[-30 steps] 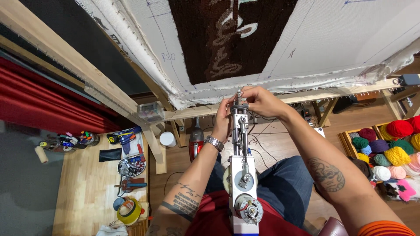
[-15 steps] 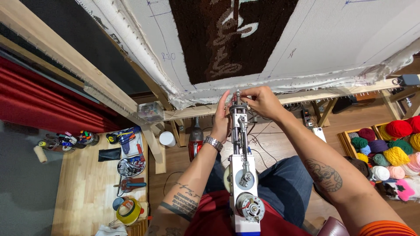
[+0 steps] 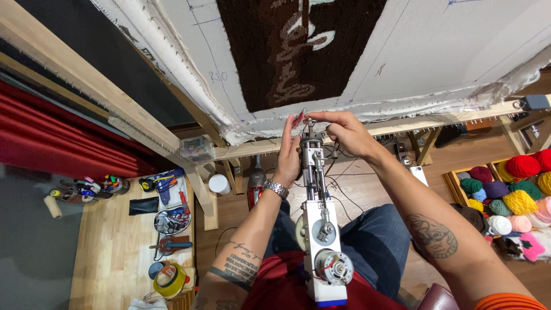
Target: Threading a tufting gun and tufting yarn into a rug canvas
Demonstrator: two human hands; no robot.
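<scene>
A white tufting gun (image 3: 321, 241) with a metal needle head stands upright on my lap, its tip pointing at the stretched white cloth (image 3: 436, 51). My left hand (image 3: 288, 154) holds a thin red strand (image 3: 299, 117) at the gun's tip, fingers extended upward. My right hand (image 3: 338, 133) pinches at the needle tip from the right. The cloth carries a dark brown tufted panel (image 3: 298, 46) with lighter shapes in it.
A wooden frame (image 3: 86, 80) holds the cloth. To the left, a wooden bench (image 3: 115, 252) carries tools, tape rolls and a bowl. Yarn balls (image 3: 511, 189) in many colours fill a crate at right. Red curtain (image 3: 51, 138) at far left. Cables lie on the floor.
Both hands have risen slightly along the gun's tip; the left hand's fingers have straightened and now hold the red strand up by the needle.
</scene>
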